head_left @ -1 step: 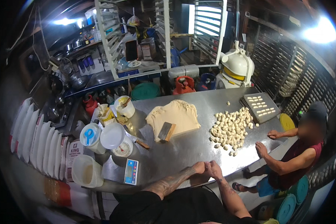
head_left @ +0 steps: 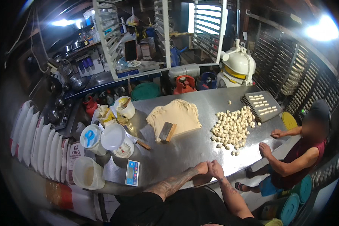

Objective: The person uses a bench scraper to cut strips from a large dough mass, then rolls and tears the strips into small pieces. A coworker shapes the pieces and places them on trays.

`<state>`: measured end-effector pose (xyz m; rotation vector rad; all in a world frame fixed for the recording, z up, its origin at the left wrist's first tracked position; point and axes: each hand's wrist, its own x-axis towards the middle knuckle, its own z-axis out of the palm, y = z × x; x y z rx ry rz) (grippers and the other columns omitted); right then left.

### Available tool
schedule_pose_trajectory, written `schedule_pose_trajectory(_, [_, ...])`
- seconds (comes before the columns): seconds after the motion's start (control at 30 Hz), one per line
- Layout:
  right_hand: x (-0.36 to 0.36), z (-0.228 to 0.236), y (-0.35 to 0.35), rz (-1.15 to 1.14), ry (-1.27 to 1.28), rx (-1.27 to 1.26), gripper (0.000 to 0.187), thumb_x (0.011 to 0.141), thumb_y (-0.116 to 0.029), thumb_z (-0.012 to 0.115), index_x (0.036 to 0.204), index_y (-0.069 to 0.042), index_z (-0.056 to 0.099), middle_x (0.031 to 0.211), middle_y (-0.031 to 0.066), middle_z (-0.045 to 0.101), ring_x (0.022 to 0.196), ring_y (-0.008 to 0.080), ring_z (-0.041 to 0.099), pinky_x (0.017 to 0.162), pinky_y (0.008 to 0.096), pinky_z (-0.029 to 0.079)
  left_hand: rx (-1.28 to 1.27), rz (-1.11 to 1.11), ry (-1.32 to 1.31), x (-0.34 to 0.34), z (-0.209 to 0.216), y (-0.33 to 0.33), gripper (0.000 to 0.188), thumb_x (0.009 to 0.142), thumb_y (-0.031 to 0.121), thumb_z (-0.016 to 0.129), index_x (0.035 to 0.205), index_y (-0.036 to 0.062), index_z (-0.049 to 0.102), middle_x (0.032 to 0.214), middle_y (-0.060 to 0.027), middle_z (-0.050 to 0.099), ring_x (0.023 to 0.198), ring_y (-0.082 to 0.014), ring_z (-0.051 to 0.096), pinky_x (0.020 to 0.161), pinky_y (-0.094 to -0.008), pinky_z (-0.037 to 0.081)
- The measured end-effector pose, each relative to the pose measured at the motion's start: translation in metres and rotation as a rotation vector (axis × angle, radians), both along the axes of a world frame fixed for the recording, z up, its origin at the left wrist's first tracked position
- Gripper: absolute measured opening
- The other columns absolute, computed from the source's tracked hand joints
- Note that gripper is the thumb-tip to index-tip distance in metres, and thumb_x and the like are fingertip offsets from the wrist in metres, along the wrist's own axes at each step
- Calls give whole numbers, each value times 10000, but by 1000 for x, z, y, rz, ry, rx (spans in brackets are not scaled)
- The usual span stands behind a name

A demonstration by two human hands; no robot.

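Observation:
My left hand [head_left: 202,167] and my right hand [head_left: 216,170] are close together over the near edge of the steel table. Both have curled fingers, and whatever they may hold is hidden. Beyond them, to the right, lies a heap of small dough pieces [head_left: 232,128]. A large slab of pale dough [head_left: 177,115] rests at mid-table, apart from my hands. On its near edge lies a dough scraper [head_left: 168,132] with a metal blade and wooden handle.
At left stand a digital scale [head_left: 132,173], a knife [head_left: 142,144], a dial scale [head_left: 123,150] with a white bowl [head_left: 113,136], and a plastic bucket [head_left: 88,173]. A tray of dough strips [head_left: 263,105] sits far right. A co-worker [head_left: 303,154] stands at the right end.

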<state>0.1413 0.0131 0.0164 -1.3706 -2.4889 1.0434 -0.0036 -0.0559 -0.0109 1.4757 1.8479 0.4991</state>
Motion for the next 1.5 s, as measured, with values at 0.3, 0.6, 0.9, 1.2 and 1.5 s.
schedule_pose_trajectory(0.3, [8,45,-24,329,408,-428,365,954,-275,712,1230,-40,665,975,101,691,905,230,647,840,395,525,-87,-288,156,-52,-25,28,433,888,413,679,1072,29,760,1063,-226,743,907,-391,741,791,-523,559])
schedule_pose_trajectory(0.6, [-15,53,28,109,207,244,336,918,-296,704,1206,-124,715,1343,185,602,1185,426,613,994,485,517,48,76,-133,-30,0,15,425,880,150,708,1292,60,651,1110,-227,736,1073,-394,699,920,-463,533])
schedule_pose_trajectory(0.9, [0,27,-3,-105,86,70,500,1002,-487,540,1040,-18,710,924,268,725,934,468,695,853,540,536,-81,23,-82,-3,17,18,319,863,151,650,1157,49,722,1183,-290,693,1126,-447,660,941,-527,516])
schedule_pose_trajectory(1.2, [38,63,22,118,101,-153,476,1017,-447,530,1035,-7,710,957,239,733,944,400,711,844,492,545,-74,-227,132,10,-9,57,351,927,296,604,1057,-5,730,1132,-261,716,1114,-459,664,934,-553,528])
schedule_pose_trajectory(1.5, [16,110,34,247,388,498,192,943,-130,659,1117,-92,731,1032,132,675,936,293,692,819,410,567,110,-132,-119,-24,-57,81,445,926,332,610,1223,8,679,1232,-259,689,1150,-409,669,962,-495,517])
